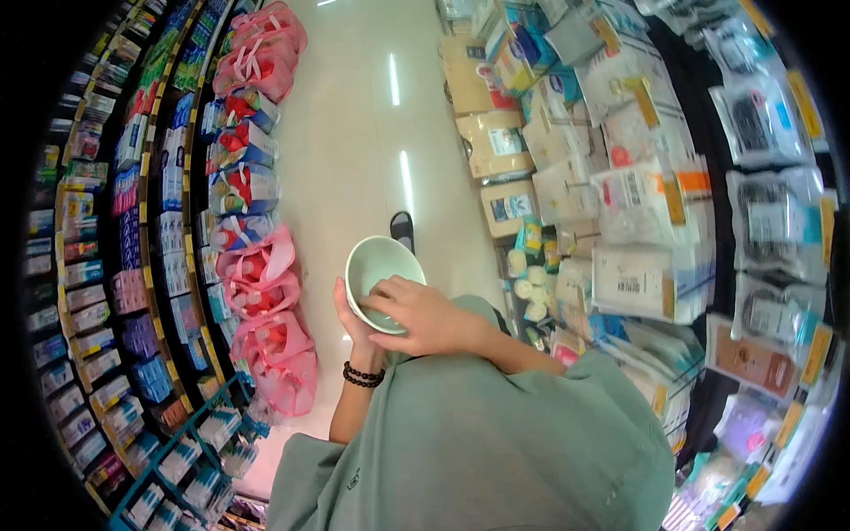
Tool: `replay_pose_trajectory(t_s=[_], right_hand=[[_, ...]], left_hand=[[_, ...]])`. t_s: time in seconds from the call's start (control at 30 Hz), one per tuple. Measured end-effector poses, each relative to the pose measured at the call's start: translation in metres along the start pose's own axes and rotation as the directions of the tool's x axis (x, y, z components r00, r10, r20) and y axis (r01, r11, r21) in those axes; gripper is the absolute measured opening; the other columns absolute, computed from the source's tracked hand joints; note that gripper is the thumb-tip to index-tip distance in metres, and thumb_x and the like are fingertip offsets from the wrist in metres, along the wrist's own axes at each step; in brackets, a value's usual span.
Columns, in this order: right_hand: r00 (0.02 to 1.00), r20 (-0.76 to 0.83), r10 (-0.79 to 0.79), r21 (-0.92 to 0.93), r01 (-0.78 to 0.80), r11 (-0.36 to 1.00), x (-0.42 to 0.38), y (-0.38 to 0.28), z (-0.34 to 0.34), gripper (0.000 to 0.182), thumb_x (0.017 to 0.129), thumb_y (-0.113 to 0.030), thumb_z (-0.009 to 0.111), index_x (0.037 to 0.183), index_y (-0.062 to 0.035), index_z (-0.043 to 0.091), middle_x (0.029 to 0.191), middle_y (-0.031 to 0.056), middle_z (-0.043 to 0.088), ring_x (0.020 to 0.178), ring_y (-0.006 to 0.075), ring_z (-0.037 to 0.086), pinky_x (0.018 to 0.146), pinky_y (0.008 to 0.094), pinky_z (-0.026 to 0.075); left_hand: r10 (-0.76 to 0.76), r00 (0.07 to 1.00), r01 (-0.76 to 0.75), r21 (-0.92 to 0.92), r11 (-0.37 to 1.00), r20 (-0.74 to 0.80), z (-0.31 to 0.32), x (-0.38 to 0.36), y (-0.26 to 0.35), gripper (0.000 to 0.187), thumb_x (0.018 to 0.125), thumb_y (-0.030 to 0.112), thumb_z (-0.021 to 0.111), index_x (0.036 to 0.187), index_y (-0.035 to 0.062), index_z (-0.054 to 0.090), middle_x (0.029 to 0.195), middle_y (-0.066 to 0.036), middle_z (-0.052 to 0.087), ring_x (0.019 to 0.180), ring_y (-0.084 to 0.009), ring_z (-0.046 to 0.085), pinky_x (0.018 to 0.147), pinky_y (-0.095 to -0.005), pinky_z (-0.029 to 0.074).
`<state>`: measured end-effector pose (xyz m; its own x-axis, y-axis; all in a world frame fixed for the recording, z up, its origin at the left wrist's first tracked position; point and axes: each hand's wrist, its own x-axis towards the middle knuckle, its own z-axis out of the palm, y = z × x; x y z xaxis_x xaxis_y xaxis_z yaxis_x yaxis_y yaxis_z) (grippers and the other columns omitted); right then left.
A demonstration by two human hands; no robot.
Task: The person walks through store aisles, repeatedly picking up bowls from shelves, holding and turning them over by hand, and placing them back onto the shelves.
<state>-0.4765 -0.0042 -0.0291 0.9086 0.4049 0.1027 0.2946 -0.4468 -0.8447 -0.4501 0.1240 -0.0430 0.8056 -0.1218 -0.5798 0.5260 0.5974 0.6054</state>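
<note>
A pale green, deep round bowl (pixel 387 257) is held tilted in front of my body, its opening towards me. My left hand (pixel 351 320) is closed around the bowl's left and lower side, thumb up along the outside. Over the near right rim lies my right hand (pixel 423 311). Its curled fingers reach inside and its thumb rests outside at the rim, gripping the bowl's wall. The fingertips of my right hand are partly hidden within the bowl.
Shelves of small boxed goods (pixel 133 265) line the left, with pink bags (pixel 270 345) hanging along the aisle. Packaged goods (pixel 637 195) hang on the right. A teal wire rack (pixel 190 451) stands at lower left. A dark shoe (pixel 402 228) shows on the shiny floor (pixel 354 115).
</note>
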Motion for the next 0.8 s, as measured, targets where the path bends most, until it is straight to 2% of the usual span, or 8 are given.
replay_pose_trajectory(t_s=[0.03, 0.17, 0.23, 0.37, 0.6, 0.63, 0.7, 0.8], right_hand=[[0.983, -0.142, -0.119, -0.063, 0.111, 0.992, 0.016, 0.015, -0.002, 0.045, 0.08, -0.022, 0.071, 0.116, -0.0006, 0.055, 0.111, 0.0186, 0.054, 0.106, 0.0349, 0.053, 0.091, 0.0422, 0.045], [0.994, -0.111, 0.015, -0.019, -0.017, 1.0, 0.081, 0.06, -0.035, 0.04, 0.081, -0.02, 0.07, 0.112, 0.0002, 0.056, 0.114, 0.0193, 0.052, 0.107, 0.0364, 0.052, 0.09, 0.0426, 0.046], [0.998, -0.022, 0.052, 0.081, -0.05, 0.996, 0.118, 0.076, -0.063, 0.037, 0.081, -0.019, 0.07, 0.11, 0.0008, 0.056, 0.115, 0.0195, 0.052, 0.107, 0.0369, 0.051, 0.09, 0.0427, 0.045], [0.973, -0.184, -0.143, 0.033, 0.152, 0.988, 0.194, 0.084, -0.109, 0.028, 0.085, -0.015, 0.066, 0.105, 0.003, 0.055, 0.111, 0.0192, 0.051, 0.103, 0.0346, 0.052, 0.086, 0.04, 0.046], [0.98, -0.078, 0.181, 0.57, -0.105, 0.815, 0.276, 0.121, -0.184, 0.02, 0.091, -0.012, 0.059, 0.103, 0.0037, 0.054, 0.1, 0.0143, 0.055, 0.089, 0.026, 0.054, 0.079, 0.0331, 0.045], [0.955, -0.289, 0.067, 0.485, 0.085, 0.87, 0.292, 0.131, -0.187, 0.018, 0.093, -0.011, 0.057, 0.102, 0.0035, 0.054, 0.092, 0.014, 0.055, 0.085, 0.023, 0.054, 0.076, 0.0317, 0.045], [0.953, -0.28, 0.113, 0.51, 0.048, 0.859, 0.312, 0.157, -0.204, 0.018, 0.095, -0.012, 0.055, 0.103, 0.0034, 0.054, 0.089, 0.0109, 0.057, 0.083, 0.0182, 0.055, 0.075, 0.0303, 0.045], [0.954, -0.107, 0.28, 0.719, -0.119, 0.684, 0.335, 0.195, -0.235, 0.025, 0.099, -0.015, 0.051, 0.115, 0.0041, 0.054, 0.097, 0.0065, 0.061, 0.09, 0.0122, 0.054, 0.081, 0.0276, 0.045]], left_hand=[[0.071, 0.995, -0.073, 0.021, 0.997, 0.074, -0.01, 0.033, -0.003, 0.056, 0.096, 0.052, 0.041, 0.119, 0.0043, 0.056, 0.101, -0.007, 0.06, 0.094, -0.0204, 0.057, 0.085, -0.0359, 0.046], [0.0, 0.998, 0.005, -0.077, 0.997, 0.064, 0.033, 0.124, 0.025, 0.046, 0.097, 0.044, 0.037, 0.113, 0.0049, 0.054, 0.103, -0.007, 0.06, 0.097, -0.0187, 0.058, 0.087, -0.0339, 0.047], [-0.047, 0.983, 0.06, -0.071, 0.996, 0.175, 0.053, 0.166, 0.041, 0.042, 0.097, 0.041, 0.039, 0.112, 0.0053, 0.054, 0.105, -0.007, 0.06, 0.098, -0.0183, 0.057, 0.088, -0.0329, 0.046], [-0.007, 0.957, 0.04, -0.109, 0.993, 0.289, 0.096, 0.242, 0.077, 0.035, 0.096, 0.036, 0.042, 0.11, 0.0064, 0.054, 0.098, -0.006, 0.06, 0.092, -0.0171, 0.058, 0.084, -0.0299, 0.048], [-0.106, 0.929, 0.153, -0.108, 0.982, 0.355, 0.152, 0.341, 0.118, 0.033, 0.097, 0.035, 0.04, 0.106, 0.0071, 0.055, 0.095, -0.004, 0.06, 0.084, -0.0173, 0.059, 0.076, -0.0298, 0.05], [-0.103, 0.936, 0.133, -0.066, 0.989, 0.337, 0.153, 0.358, 0.117, 0.033, 0.097, 0.035, 0.04, 0.107, 0.0069, 0.055, 0.095, -0.004, 0.06, 0.083, -0.0175, 0.059, 0.075, -0.0297, 0.05], [-0.106, 0.933, 0.126, -0.036, 0.991, 0.345, 0.158, 0.394, 0.117, 0.034, 0.097, 0.034, 0.039, 0.107, 0.0067, 0.056, 0.095, -0.004, 0.06, 0.083, -0.0174, 0.059, 0.075, -0.0295, 0.05], [-0.115, 0.928, 0.13, -0.018, 0.991, 0.355, 0.176, 0.442, 0.118, 0.035, 0.097, 0.034, 0.039, 0.11, 0.0063, 0.057, 0.094, -0.005, 0.061, 0.084, -0.0167, 0.059, 0.076, -0.0297, 0.05]])
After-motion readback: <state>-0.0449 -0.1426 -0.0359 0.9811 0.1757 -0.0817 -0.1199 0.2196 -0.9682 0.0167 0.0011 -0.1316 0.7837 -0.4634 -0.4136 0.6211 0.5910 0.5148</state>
